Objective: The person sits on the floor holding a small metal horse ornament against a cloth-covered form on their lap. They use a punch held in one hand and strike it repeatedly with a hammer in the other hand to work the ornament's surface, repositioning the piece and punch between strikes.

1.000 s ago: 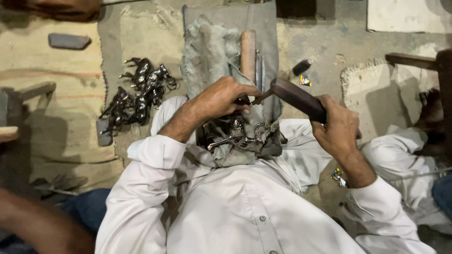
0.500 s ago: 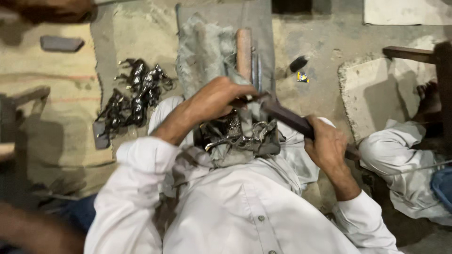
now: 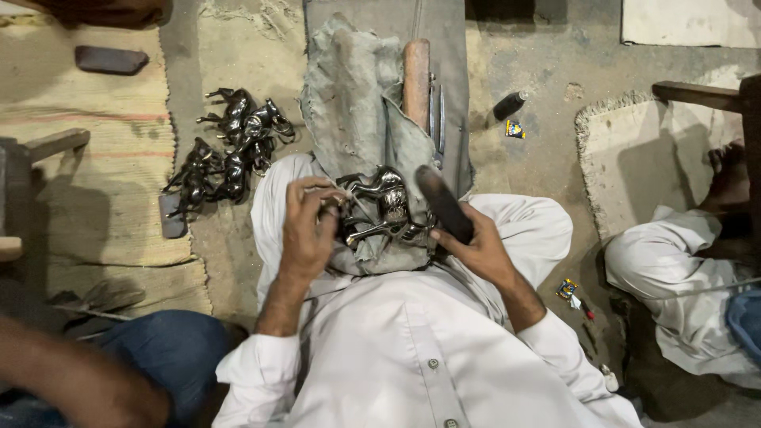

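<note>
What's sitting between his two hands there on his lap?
In the head view, a shiny metal horse figure lies on grey cloth between them. The left hand holds its one end; the right hand holds a dark tool handle beside it.

Small blue-yellow wrapper (image 3: 515,128) on the floor; another (perhaps a sachet) (image 3: 567,288) by the knee.

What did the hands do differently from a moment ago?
The right hand drew the dark-handled tool back toward the body, off the shiny metal horse. The left hand shifted to the horse's left end. The pile of horses on the floor stayed put.
</note>
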